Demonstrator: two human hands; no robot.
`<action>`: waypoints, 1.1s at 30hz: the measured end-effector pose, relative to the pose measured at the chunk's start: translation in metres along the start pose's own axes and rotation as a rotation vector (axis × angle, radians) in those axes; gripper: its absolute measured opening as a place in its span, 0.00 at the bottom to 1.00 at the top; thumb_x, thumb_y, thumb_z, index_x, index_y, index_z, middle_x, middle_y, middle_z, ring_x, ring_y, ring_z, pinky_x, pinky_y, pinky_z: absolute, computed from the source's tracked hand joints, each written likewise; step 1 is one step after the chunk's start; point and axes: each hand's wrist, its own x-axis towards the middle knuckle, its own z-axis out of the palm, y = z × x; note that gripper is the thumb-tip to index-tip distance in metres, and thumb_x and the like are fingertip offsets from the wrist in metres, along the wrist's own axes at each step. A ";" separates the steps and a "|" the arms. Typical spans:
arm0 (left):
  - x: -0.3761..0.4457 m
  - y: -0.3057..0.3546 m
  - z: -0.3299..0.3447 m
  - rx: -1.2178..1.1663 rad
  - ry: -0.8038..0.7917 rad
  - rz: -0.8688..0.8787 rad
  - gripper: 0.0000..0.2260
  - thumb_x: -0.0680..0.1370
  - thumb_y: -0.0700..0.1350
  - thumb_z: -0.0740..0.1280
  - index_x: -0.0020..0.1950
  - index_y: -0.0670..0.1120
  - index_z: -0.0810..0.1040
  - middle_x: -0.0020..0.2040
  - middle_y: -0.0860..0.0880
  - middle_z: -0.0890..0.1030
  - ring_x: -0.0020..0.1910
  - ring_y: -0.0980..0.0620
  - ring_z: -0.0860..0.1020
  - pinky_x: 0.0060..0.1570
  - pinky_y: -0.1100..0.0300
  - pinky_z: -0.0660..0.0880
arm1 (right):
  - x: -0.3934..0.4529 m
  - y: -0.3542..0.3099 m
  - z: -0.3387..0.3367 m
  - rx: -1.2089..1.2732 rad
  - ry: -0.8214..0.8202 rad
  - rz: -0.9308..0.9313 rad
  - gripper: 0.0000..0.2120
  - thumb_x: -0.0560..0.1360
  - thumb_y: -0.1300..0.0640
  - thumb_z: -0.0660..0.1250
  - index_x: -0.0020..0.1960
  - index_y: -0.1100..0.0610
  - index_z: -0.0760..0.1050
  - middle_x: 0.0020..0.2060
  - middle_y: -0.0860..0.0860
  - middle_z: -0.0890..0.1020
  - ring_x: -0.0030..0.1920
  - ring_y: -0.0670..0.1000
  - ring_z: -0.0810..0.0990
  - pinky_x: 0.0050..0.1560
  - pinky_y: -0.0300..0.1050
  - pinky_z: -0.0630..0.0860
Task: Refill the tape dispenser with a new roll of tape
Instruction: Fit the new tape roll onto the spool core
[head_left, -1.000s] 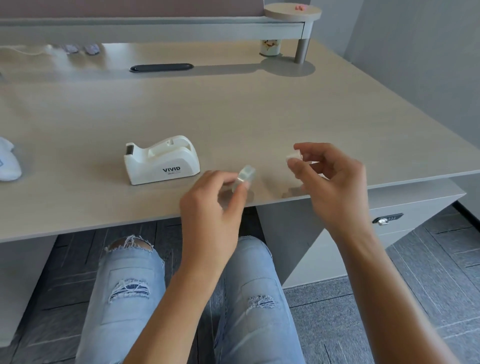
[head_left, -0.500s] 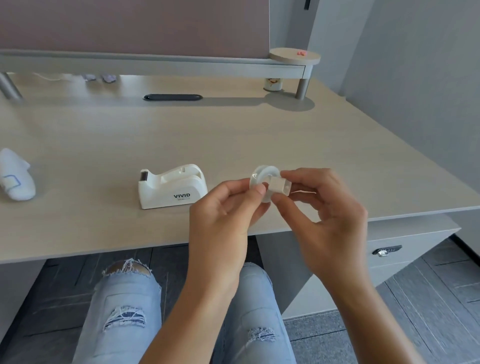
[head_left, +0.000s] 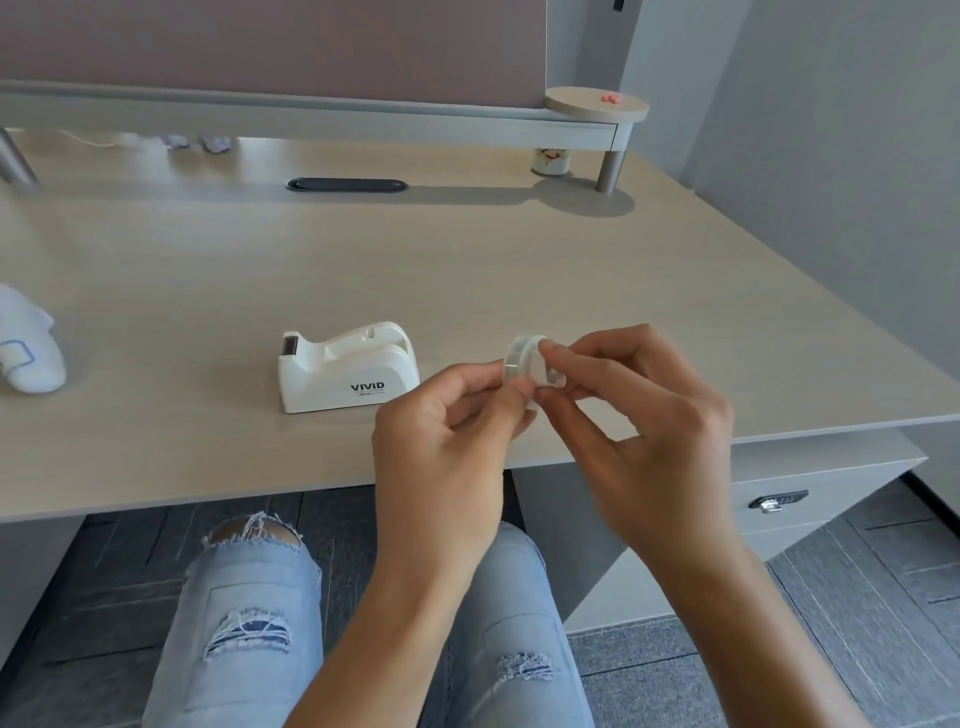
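Note:
A white tape dispenser marked VIVID stands on the wooden desk, its roll bay open at the top. To its right, above the desk's front edge, my left hand pinches a small clear roll of tape by its rim. My right hand holds a small white core piece pressed against the roll's centre. Both hands touch at the roll. Fingers hide much of the roll and the core.
A white object lies at the desk's left edge. A black cable slot and a raised shelf with a round end plate run along the back. A small jar stands under the shelf. A drawer unit is at right.
One second ago my hands were apart, the roll in the left and the white core in the right. They came together, and the core now sits against the roll's centre.

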 end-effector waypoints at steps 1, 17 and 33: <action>0.001 0.000 0.000 -0.002 0.004 0.001 0.04 0.78 0.37 0.73 0.50 0.42 0.88 0.43 0.46 0.90 0.45 0.52 0.89 0.56 0.52 0.84 | 0.000 0.000 0.002 -0.013 -0.003 -0.008 0.11 0.74 0.65 0.79 0.57 0.61 0.87 0.48 0.55 0.84 0.42 0.49 0.87 0.45 0.42 0.81; -0.001 -0.001 -0.003 -0.050 -0.028 -0.001 0.03 0.76 0.37 0.75 0.49 0.42 0.87 0.44 0.45 0.90 0.46 0.50 0.88 0.59 0.45 0.83 | 0.008 -0.003 -0.007 0.808 -0.119 0.604 0.11 0.66 0.66 0.78 0.49 0.61 0.85 0.40 0.51 0.90 0.42 0.47 0.88 0.49 0.36 0.82; 0.005 -0.003 -0.007 -0.027 -0.001 0.041 0.05 0.77 0.36 0.74 0.51 0.41 0.88 0.45 0.45 0.91 0.49 0.48 0.89 0.58 0.49 0.83 | 0.006 -0.006 0.002 0.562 -0.068 0.495 0.06 0.70 0.66 0.79 0.47 0.60 0.88 0.45 0.55 0.89 0.48 0.50 0.89 0.52 0.38 0.83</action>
